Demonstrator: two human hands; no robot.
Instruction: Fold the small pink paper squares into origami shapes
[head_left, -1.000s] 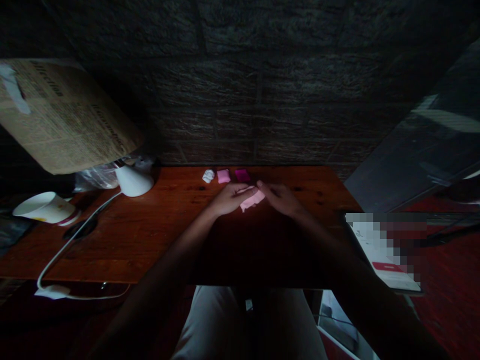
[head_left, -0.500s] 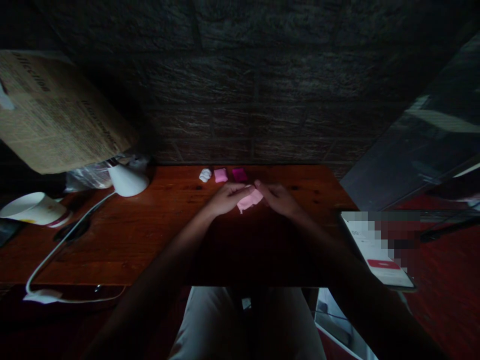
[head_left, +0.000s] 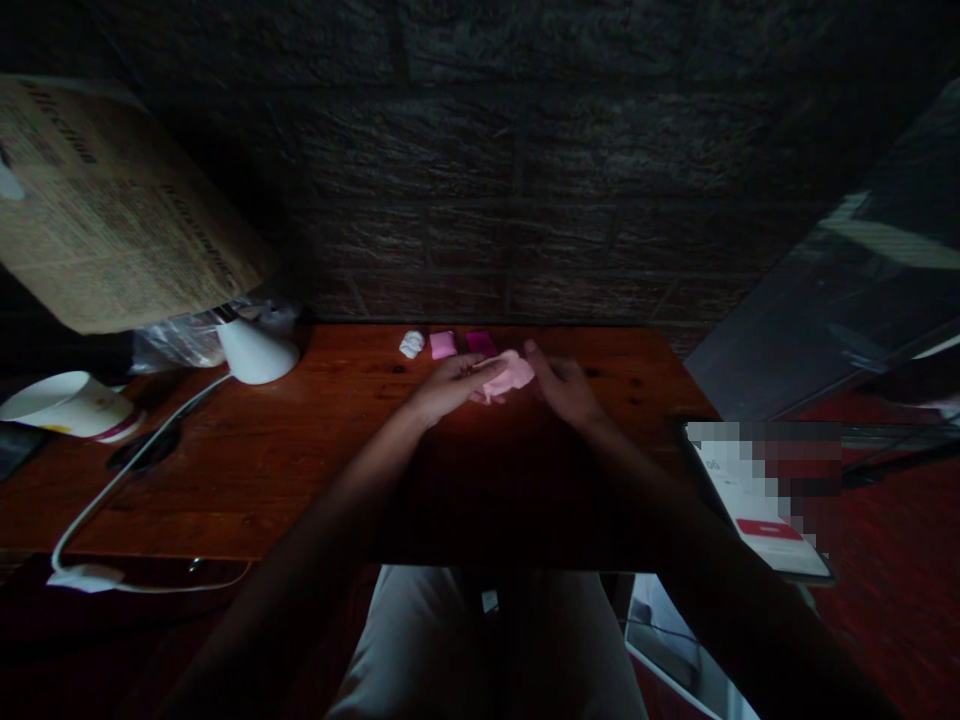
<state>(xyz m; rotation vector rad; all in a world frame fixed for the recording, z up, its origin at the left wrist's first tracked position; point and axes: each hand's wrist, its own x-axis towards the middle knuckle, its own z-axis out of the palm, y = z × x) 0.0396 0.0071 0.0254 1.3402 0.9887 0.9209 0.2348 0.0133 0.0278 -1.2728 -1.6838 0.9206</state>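
A soft, flattened lump of pale pink modelling clay point(head_left: 510, 372) is between my two hands above the wooden table. My left hand point(head_left: 451, 388) pinches its left side, thumb on top and fingertips showing underneath. At the clay's right edge is my right hand point(head_left: 561, 385), its thumb raised along the rim and its other fingers partly hidden. Just beyond my hands lie a white crumpled lump point(head_left: 411, 344), a pink square piece point(head_left: 442, 345) and a magenta piece point(head_left: 480, 344), the last partly covered by my left hand and the clay.
A white lamp-like cone point(head_left: 257, 352) with a cable, a tilted paper cup point(head_left: 71, 405) and a printed paper bag point(head_left: 127, 210) are on the left. At the table's right edge lies a tablet or phone point(head_left: 757, 510). A dark brick wall point(head_left: 480, 200) stands behind.
The clay has been turned and spread, with its face now more toward me. My right thumb has lifted off its top, and both hands have shifted slightly.
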